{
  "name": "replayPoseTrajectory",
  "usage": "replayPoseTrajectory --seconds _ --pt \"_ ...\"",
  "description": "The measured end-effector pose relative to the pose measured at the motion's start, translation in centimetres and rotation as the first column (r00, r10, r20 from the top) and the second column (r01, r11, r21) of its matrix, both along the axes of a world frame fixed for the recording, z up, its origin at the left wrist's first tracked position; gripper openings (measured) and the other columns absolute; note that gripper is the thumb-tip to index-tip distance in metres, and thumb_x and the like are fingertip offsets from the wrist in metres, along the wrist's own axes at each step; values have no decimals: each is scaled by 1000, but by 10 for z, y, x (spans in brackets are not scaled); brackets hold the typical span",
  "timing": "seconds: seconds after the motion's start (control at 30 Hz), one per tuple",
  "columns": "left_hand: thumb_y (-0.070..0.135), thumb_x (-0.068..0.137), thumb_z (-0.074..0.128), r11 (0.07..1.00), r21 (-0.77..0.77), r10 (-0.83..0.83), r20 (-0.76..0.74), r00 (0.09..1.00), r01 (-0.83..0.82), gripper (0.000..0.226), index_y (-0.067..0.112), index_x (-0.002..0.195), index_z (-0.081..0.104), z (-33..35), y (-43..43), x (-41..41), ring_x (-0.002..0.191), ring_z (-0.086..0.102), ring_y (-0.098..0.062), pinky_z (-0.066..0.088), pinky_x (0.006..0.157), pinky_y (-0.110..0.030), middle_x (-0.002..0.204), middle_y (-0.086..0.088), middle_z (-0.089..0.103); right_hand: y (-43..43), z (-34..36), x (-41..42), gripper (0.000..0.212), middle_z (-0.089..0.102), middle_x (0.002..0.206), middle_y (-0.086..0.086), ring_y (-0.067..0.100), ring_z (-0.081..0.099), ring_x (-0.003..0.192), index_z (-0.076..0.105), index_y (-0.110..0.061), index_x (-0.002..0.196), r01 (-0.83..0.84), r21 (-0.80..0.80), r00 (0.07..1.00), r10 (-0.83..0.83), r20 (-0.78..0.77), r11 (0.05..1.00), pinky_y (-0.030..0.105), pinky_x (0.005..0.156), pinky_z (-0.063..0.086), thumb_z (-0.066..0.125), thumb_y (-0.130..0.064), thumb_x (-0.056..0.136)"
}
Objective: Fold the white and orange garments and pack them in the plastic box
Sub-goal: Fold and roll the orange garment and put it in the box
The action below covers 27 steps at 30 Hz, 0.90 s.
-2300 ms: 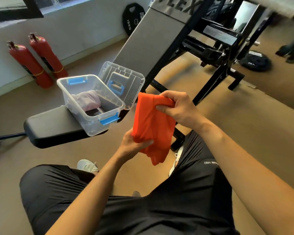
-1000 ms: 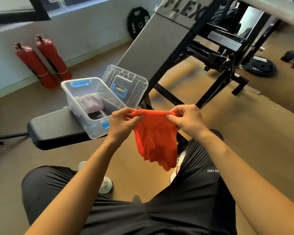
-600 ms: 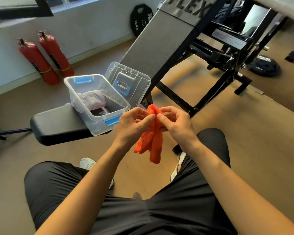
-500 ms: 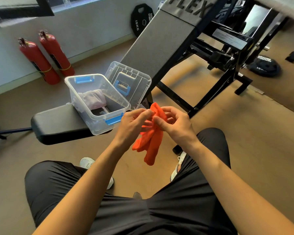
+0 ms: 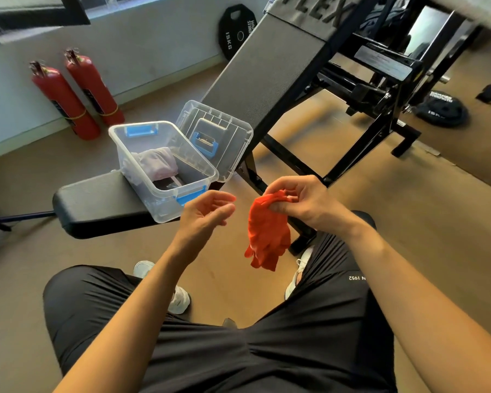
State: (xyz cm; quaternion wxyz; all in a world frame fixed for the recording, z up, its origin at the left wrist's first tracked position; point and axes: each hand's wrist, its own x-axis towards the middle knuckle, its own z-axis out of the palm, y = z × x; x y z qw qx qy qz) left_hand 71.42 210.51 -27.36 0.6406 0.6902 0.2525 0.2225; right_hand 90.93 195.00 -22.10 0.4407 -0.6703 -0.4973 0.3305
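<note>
A seated person's right hand (image 5: 304, 202) pinches the bunched top of an orange garment (image 5: 267, 234), which hangs in mid-air above the floor, between the knees and just in front of the worktop (image 5: 102, 205), a black padded gym bench. The left hand (image 5: 207, 214) is empty, palm up and fingers loosely spread, close beside the cloth but not touching it.

The garment looks thin, light and limp; its lower edge droops in uneven folds, so it will likely slump out of shape unless both hands take it at the top corners or support it from beneath. It poses no breakage risk, though a one-handed grip may let the folds slide loose.

On the worktop stands a clear plastic box (image 5: 165, 199) with blue latches, its lid (image 5: 219, 137) off the rim and propped against the far side. Inside, toward the back wall, lies a pale, whitish garment (image 5: 156, 163), bundled; something dark shows beneath it, too indistinct to name. The near half of the box appears free, seemingly room enough for the orange piece once it is folded small.
</note>
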Motion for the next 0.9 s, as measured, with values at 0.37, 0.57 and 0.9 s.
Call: replayPoseTrajectory --seconds 0.37,0.57,0.9 --pt "37 87 77 976 -195 -137 -217 967 95 38 18 119 67 -33 -48 30 98 69 -22 55 72 -24 107 0 72 -5 3 16 23 71 93 7 14 67 89 68 2 113 226 138 966 -203 -160 964 27 81 57 68 -8 92" --pt "33 87 76 953 -197 -275 -258 926 229 33 22 117 66 -47 -52 13 101 69 -22 60 84 -34 109 -1 70 -4 -18 24 13 72 90 4 15 69 88 70 -14 107 425 56 891 -408 -199 903 32 82 60 67 -13 94" --pt "13 88 76 915 -302 -322 -153 934 266 48 22 130 55 -64 -65 -25 104 69 -16 59 80 -31 119 -4 66 20 -20 55 9 71 90 3 14 69 85 67 -21 102 508 43 811 -461 -360 861 25 72 56 64 -15 97"
